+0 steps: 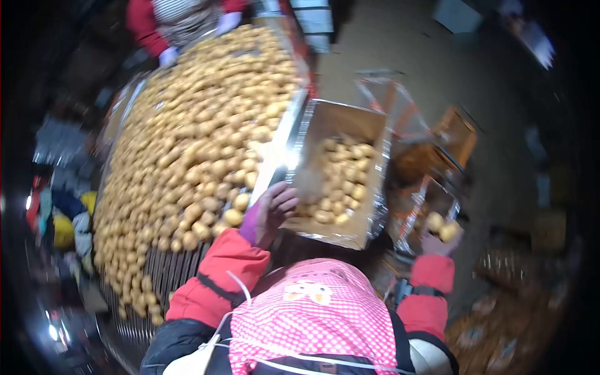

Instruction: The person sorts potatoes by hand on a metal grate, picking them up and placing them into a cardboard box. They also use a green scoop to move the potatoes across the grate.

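My right hand (442,242) is out on the right, curled around a pair of potatoes (442,227). It is beside a crate lined with clear plastic (431,203). My left hand (275,209) is at the near left corner of a cardboard box (334,234), its fingers curled together. What they hold, if anything, is hidden. Plastic film lines the box, and many potatoes (340,181) lie inside. A blurred patch shows in the box just beyond my left fingers. Left of the box, a wide sorting table of bars (178,269) carries a large spread of potatoes (200,144).
Across the sorting table stands another person (187,19) in red sleeves, gloved hands at the potatoes. A metal edge (278,150) runs between table and box. An orange-brown crate (456,137) stands at the right. Coloured cloths or bags (62,219) are at the far left.
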Tool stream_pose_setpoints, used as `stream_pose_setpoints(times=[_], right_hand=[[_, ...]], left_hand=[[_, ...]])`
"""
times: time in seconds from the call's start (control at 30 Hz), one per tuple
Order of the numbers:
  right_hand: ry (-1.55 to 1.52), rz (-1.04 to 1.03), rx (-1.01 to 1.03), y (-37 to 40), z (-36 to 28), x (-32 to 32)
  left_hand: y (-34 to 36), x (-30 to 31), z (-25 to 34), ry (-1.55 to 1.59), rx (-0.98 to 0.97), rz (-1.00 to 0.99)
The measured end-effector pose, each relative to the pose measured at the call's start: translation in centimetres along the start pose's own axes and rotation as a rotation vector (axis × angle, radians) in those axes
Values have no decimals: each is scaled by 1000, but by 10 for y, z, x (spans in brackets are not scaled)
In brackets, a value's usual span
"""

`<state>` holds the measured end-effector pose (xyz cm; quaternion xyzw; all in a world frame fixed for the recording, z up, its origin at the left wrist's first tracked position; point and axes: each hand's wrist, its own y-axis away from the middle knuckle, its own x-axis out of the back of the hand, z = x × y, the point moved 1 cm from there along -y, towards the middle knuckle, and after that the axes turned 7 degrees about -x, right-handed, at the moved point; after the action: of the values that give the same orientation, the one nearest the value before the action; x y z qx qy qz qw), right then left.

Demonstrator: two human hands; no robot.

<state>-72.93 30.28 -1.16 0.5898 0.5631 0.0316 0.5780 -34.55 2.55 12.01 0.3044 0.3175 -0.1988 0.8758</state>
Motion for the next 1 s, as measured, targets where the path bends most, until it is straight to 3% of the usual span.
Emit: stream_pose_setpoints(times=[0.03, 0.07, 0.1, 0.13, 0.23, 0.27, 0.3, 0.37, 0.43, 0.47, 0.5, 0.53, 0.57, 0.6, 0.63, 0.67, 0.7, 0.77, 0.87, 0.97, 1.0], right_hand=[[-36, 38, -21, 0, -6, -7], [55, -60, 10, -64, -26, 32], [383, 75, 63, -69, -31, 28], [709, 226, 85, -74, -36, 23], [1106, 9, 166, -97, -21, -23], [1093, -62, 175, -94, -1, -50], [1074, -130, 187, -92, 19, -72], [1211, -468, 340, -77, 84, -123], [1323, -909, 646, -45, 168, -164], [1335, -1010, 346, -1, 212, -186], [1390, -1153, 447, 49, 254, -201], [1571, -1184, 433, 110, 287, -214], [1536, -1361, 434, 129, 325, -209], [1512, -1297, 175, 151, 358, -197], [1537, -1393, 200, 164, 390, -188], [1617, -1567, 324, 188, 413, -187], [1611, -1710, 303, 213, 436, -189], [1533, -2027, 647, 235, 486, -183], [1597, -2255, 768, 273, 556, -176], [1528, -2413, 888, 321, 617, -169], [1721, -2513, 1164, 326, 639, -166]], left_hand=[[8, 4, 8, 51, -33, 13], [15, 8, 16, 72, -78, 25], [23, 13, 26, 34, -110, -47], [33, 28, 29, 20, -190, 70], [73, 75, 46, -200, -406, 271], [87, 94, 53, -303, -454, 289], [103, 108, 55, -444, -528, 431], [129, 158, 58, -630, -609, 621], [157, 214, 58, -771, -714, 787], [171, 234, 59, -798, -786, 828], [182, 244, 62, -749, -800, 868], [194, 253, 65, -699, -814, 909], [207, 261, 67, -645, -828, 950], [222, 267, 70, -524, -760, 945], [234, 267, 72, -507, -742, 992], [243, 265, 74, -489, -726, 1041], [251, 269, 75, -471, -710, 1088], [270, 292, 64, -401, -748, 1058], [295, 308, 50, -321, -841, 1012], [315, 308, 51, -459, -837, 1020], [323, 304, 52, -499, -798, 1009]])
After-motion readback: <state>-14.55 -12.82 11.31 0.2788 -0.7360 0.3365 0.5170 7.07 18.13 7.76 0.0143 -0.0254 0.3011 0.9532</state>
